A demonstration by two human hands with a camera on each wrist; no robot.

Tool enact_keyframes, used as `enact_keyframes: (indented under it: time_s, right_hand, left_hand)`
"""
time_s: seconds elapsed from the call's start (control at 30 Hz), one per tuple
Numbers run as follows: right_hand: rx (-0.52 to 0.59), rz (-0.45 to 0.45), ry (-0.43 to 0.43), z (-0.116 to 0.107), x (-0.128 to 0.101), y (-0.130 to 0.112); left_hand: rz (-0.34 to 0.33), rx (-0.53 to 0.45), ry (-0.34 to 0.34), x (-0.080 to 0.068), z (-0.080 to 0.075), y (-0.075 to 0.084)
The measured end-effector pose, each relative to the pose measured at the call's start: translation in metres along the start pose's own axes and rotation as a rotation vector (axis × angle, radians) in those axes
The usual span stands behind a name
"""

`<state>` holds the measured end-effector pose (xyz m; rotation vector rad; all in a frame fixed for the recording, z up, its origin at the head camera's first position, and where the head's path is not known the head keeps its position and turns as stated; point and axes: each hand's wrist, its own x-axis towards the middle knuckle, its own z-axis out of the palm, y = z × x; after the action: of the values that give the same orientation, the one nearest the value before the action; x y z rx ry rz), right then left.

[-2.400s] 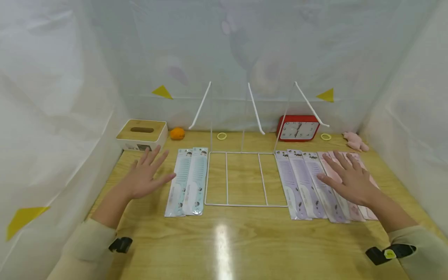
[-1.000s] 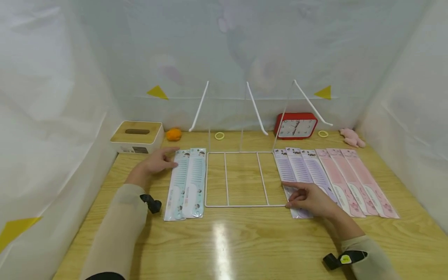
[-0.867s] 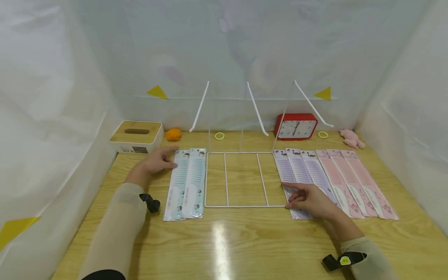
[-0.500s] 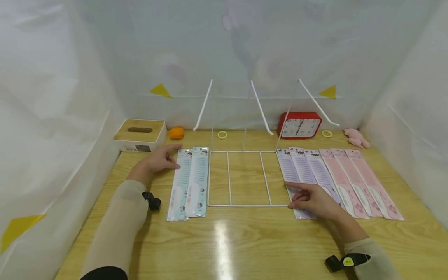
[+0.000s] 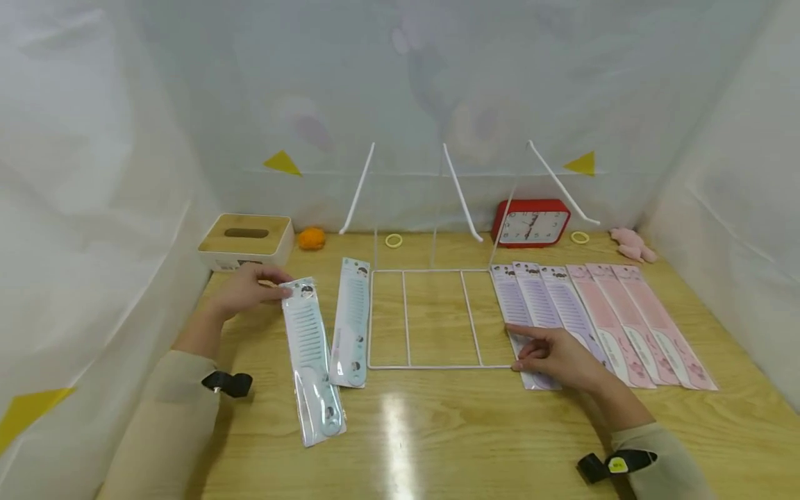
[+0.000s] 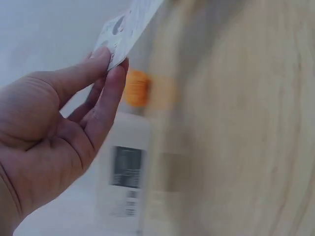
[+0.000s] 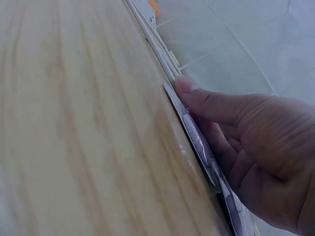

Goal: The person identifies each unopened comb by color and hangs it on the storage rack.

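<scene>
My left hand (image 5: 246, 288) pinches the top corner of a packaged teal comb (image 5: 312, 361) between thumb and fingers, and the comb slants above the table. In the left wrist view the pack's printed top corner (image 6: 118, 29) sits between thumb and fingertips. A second packaged teal comb (image 5: 351, 323) lies flat beside the white wire rack (image 5: 437, 367). My right hand (image 5: 556, 354) holds the rack's front right corner with thumb and index finger, over a packaged purple comb (image 5: 514, 298). In the right wrist view the thumb (image 7: 197, 96) touches the rack's wire end.
Purple packs (image 5: 567, 305) and pink packs (image 5: 644, 326) lie to the right. Three white prongs (image 5: 461, 194) jut forward from the rack. Behind stand a tissue box (image 5: 245, 243), an orange object (image 5: 311, 239), a red clock (image 5: 531, 223) and a pink plush toy (image 5: 631, 244).
Both hands came down from hovering over the table. My right hand took the rack's corner and stays there. My left hand has lifted the outer teal comb leftward and toward me.
</scene>
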<state>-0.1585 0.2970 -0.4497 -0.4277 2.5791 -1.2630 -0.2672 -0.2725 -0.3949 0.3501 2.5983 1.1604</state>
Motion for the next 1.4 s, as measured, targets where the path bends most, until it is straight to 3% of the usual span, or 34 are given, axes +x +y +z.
enact_keyframes:
  time_s: [0.17,0.27,0.4,0.5,0.57,0.63,0.73,0.83,1.03,1.13,1.27,1.4]
  right_hand:
    - [-0.032,0.000,0.025,-0.001,-0.002,-0.001]
    - [-0.037,0.009,0.031,-0.003,-0.004,-0.002]
    - [-0.028,0.012,0.028,-0.004,-0.004,-0.003]
    - [-0.020,0.011,0.024,-0.004,-0.004,-0.003]
    - [-0.023,0.010,0.023,-0.003,-0.004,-0.002]
    - [-0.023,0.008,0.022,-0.003,-0.004,-0.001]
    - [-0.036,0.005,0.025,-0.003,-0.004,0.000]
    - [-0.044,0.004,0.025,-0.004,-0.005,0.000]
    - [-0.054,-0.001,0.024,-0.004,-0.005,0.001]
    - [-0.062,-0.006,0.030,-0.002,-0.003,0.001]
    - [-0.068,-0.014,0.033,0.001,0.000,0.001]
    - [-0.071,-0.024,0.027,0.003,0.002,0.002]
  left_hand:
    - [0.032,-0.135,-0.034,-0.047,-0.017,0.045]
    - [0.134,-0.216,-0.033,-0.069,-0.016,0.078]
    - [0.355,-0.341,0.018,-0.091,-0.008,0.124]
    - [0.509,-0.417,0.095,-0.098,-0.002,0.155]
    - [0.558,-0.460,0.152,-0.099,0.001,0.172]
    - [0.558,-0.461,0.223,-0.096,0.001,0.187]
    - [0.471,-0.370,0.314,-0.091,0.001,0.202]
    - [0.402,-0.283,0.354,-0.085,-0.001,0.209]
    - [0.379,-0.222,0.351,-0.072,-0.003,0.208]
    - [0.323,-0.218,0.343,-0.061,-0.006,0.206]
    - [0.254,-0.226,0.322,-0.034,-0.013,0.205]
    - [0.235,-0.246,0.281,-0.001,-0.023,0.202]
